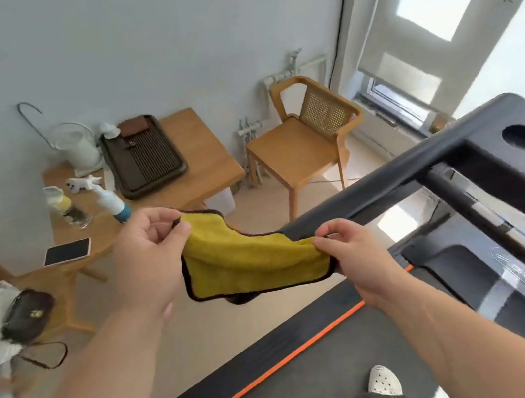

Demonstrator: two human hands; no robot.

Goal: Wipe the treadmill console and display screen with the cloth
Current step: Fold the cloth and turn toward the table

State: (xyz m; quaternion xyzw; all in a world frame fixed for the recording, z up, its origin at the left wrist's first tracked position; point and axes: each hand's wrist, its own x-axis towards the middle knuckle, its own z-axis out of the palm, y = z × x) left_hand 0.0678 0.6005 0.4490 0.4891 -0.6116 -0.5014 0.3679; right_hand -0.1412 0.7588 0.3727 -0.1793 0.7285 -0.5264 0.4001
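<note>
A yellow cloth (247, 263) with a dark border hangs stretched between my two hands in the middle of the view. My left hand (148, 249) pinches its upper left corner. My right hand (350, 253) pinches its right edge. The black treadmill console (501, 138), with a round cup hole, is at the right, above and beyond my right hand. Its dark handrail (375, 197) runs just behind the cloth. Only the console's left part shows; the display screen is out of view.
The treadmill belt (318, 373) with an orange side stripe lies under my feet. To the left stands a wooden table (207, 169) with a dark tray, a spray bottle (112, 203), a phone (66, 251) and a kettle. A wooden chair (306, 136) stands behind.
</note>
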